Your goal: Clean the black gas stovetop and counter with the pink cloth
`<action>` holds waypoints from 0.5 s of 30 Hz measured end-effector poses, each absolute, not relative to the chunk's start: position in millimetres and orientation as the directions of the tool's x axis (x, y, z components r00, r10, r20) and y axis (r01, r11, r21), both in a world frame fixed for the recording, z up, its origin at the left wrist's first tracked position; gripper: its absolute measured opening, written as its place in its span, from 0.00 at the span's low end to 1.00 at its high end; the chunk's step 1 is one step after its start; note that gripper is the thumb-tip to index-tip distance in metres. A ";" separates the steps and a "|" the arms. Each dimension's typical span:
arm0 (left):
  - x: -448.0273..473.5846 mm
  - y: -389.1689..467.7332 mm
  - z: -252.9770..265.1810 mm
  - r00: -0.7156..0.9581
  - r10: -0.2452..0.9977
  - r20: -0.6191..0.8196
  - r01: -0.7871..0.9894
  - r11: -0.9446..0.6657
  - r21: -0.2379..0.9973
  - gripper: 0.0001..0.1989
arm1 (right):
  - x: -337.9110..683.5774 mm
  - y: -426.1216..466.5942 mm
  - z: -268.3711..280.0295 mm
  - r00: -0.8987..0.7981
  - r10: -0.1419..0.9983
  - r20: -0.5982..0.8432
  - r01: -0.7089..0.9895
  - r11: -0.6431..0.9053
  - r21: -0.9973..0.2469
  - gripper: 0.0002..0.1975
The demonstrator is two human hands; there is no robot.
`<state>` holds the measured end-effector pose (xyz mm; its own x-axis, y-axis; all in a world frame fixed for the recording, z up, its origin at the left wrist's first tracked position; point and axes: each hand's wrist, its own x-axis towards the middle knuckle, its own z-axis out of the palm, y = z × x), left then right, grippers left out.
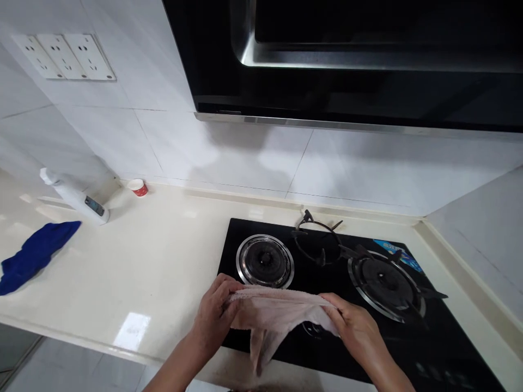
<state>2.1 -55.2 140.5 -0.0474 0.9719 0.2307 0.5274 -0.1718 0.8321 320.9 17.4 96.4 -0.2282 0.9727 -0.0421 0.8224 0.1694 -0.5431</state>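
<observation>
A pale pink cloth [281,307] hangs stretched between my two hands over the front of the black gas stove [314,277]. My left hand [216,310] pinches its left end, and my right hand [353,324] grips the right end. One corner of the cloth droops toward the counter's front edge. Just beyond it lies the left burner [265,261], with no grate on it. A black pan support [316,239] rests off the burners at the back of the stove. The right burner [386,286] has its own support in place.
Above the stove juts a black range hood [347,92]. On the left of the counter [171,261] are a blue cloth [36,256], a white bottle [75,198] lying or leaning there, and a small red-and-white paper cup [138,187]. Wall sockets [65,57] sit above.
</observation>
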 end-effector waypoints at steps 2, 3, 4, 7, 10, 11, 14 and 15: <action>5.8 -57.7 136.3 -0.015 0.957 0.288 0.511 -0.241 0.825 0.10 | 332.4 18.4 96.6 -0.234 0.969 -0.081 0.816 0.150 -0.558 0.21; 6.5 -59.5 130.9 0.040 0.957 0.288 0.512 -0.267 0.817 0.11 | 338.7 19.1 95.7 -0.238 0.965 -0.108 0.818 0.140 -0.557 0.20; 6.5 -61.7 123.6 0.107 0.959 0.262 0.523 -0.279 0.805 0.11 | 344.8 20.0 94.0 -0.234 0.963 -0.131 0.824 0.125 -0.552 0.20; 6.7 -69.7 95.8 0.243 0.964 0.108 0.600 -0.237 0.764 0.10 | 355.7 22.1 87.0 -0.167 0.976 -0.139 0.829 0.063 -0.556 0.18; 17.0 -75.8 75.8 0.253 0.967 0.039 0.585 -0.185 0.790 0.13 | 346.0 23.4 84.2 0.033 0.996 -0.086 0.702 -0.085 -0.708 0.21; 24.0 -76.6 72.5 0.285 0.958 0.044 0.538 -0.198 0.819 0.15 | 337.9 24.4 85.1 0.115 0.990 -0.078 0.595 -0.132 -0.793 0.21; 49.9 -75.0 67.5 0.448 0.889 0.094 0.333 -0.264 0.905 0.17 | 306.5 33.4 90.9 0.428 0.904 -0.001 0.219 -0.104 -0.970 0.22; 57.1 -73.5 65.1 0.487 0.866 0.110 0.279 -0.274 0.920 0.17 | 295.9 39.4 92.5 0.525 0.849 0.052 0.156 -0.036 -0.987 0.22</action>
<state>57.1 -73.5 65.1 0.4871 0.8664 0.1097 0.2791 -0.2735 0.9205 295.9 39.4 92.5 0.5250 0.8495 0.0520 0.1562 -0.0361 -0.9871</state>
